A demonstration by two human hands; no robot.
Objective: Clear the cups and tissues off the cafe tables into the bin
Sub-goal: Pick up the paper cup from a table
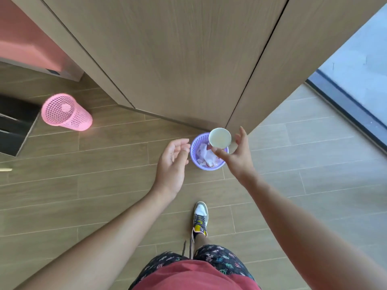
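Cup [219, 137] is hanging over the bin [199, 165], the right hand [236, 158] seemingly pinching it between thumb and fingers; the left hand [171, 164] is hovering just left, fingers loosely open.

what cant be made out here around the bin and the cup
Head view:
1. Purple bin: its right rim, hidden by the cup and right hand.
2. Anything beneath the tissues, which cover it.
3. Pink bin: its contents, blurred.
4. Pale stick at the left edge, cut off by the frame.
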